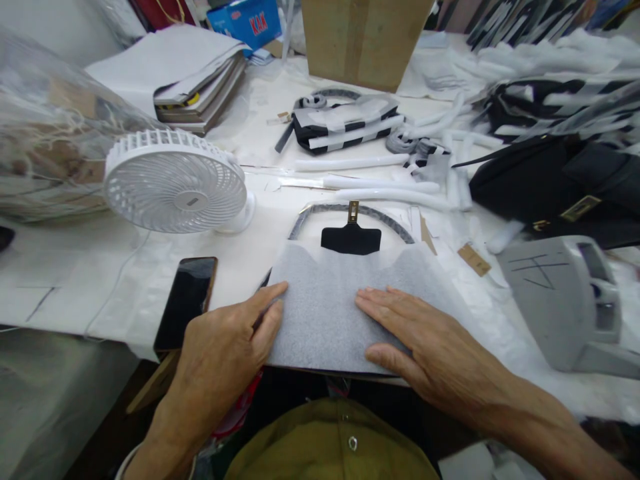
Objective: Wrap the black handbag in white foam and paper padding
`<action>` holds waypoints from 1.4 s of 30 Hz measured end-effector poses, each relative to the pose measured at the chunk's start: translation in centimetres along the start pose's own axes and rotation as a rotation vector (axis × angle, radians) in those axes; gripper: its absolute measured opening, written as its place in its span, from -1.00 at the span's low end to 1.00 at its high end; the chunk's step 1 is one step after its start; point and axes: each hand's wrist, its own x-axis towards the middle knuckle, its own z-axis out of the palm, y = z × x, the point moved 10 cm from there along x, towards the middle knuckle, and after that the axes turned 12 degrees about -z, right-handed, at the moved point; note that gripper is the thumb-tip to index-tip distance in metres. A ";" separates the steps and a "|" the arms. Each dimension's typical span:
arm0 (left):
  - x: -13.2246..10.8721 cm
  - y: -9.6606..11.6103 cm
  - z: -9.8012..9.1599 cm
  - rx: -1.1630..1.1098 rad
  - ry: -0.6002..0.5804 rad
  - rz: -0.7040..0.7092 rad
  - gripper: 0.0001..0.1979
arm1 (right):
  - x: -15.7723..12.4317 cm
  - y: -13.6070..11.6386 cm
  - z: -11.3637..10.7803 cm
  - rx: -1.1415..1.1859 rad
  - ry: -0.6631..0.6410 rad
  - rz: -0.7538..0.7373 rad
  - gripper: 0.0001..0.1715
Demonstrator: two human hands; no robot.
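Observation:
A grey foam wrapping sheet (330,293) covers a black handbag at the table's near edge. Only the bag's black flap with a gold clasp (352,235) and its curved handle (320,212) stick out beyond the sheet. My left hand (225,340) lies flat on the sheet's left edge, fingers stretched out. My right hand (415,340) presses flat on the sheet's right half, fingers together and extended. Neither hand holds anything.
A white desk fan (175,180) stands at the left, a dark phone (186,301) beside my left hand. A grey machine (565,300) sits at the right, another black bag (550,180) behind it. Wrapped straps (345,127), foam tubes, a stack of papers (195,80) and a cardboard box (360,40) lie farther back.

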 end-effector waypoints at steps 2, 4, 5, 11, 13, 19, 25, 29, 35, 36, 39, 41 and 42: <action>-0.3 1.4 -1.9 0.087 0.156 0.083 -0.71 | 0.0 0.1 0.4 0.001 -0.021 0.010 -0.42; -1.1 3.6 -3.6 0.123 0.277 0.198 -0.77 | 0.1 0.0 0.8 -0.003 -0.043 0.009 -0.42; -1.6 4.9 -4.1 0.114 0.305 0.268 -0.80 | 0.1 0.0 1.0 -0.003 -0.052 0.007 -0.42; -3.4 11.1 -0.3 0.044 0.080 0.526 -0.83 | 0.1 0.3 1.1 0.039 -0.065 0.009 -0.46; -3.2 11.3 2.5 0.094 -0.055 0.497 -0.84 | 0.1 0.5 1.2 0.073 -0.066 -0.003 -0.49; -2.5 10.5 4.2 -0.036 -0.092 0.463 -0.84 | 0.0 0.9 1.4 0.095 -0.016 -0.018 -0.54; -3.8 11.0 3.4 -0.188 -0.211 0.572 -0.70 | -0.5 0.9 1.7 0.117 0.033 -0.009 -0.56; -4.0 11.0 3.5 -0.137 -0.304 0.555 -0.48 | -1.2 2.1 1.8 0.165 0.058 0.103 -0.49; -5.0 11.6 4.2 -0.006 -0.221 0.587 -0.48 | -1.2 2.4 1.9 0.204 0.074 0.106 -0.57; -5.3 11.8 4.2 0.017 -0.164 0.597 -0.49 | -1.2 2.3 1.9 0.188 0.081 0.093 -0.57; -6.2 12.2 4.2 0.081 -0.002 0.604 -0.49 | -1.0 1.8 1.8 0.159 0.089 0.060 -0.56; -6.5 12.3 4.4 0.109 0.035 0.588 -0.48 | -0.9 1.5 1.8 0.150 0.084 0.041 -0.57; -6.5 12.2 4.4 0.109 0.037 0.582 -0.49 | -0.9 1.4 1.9 0.144 0.079 0.037 -0.57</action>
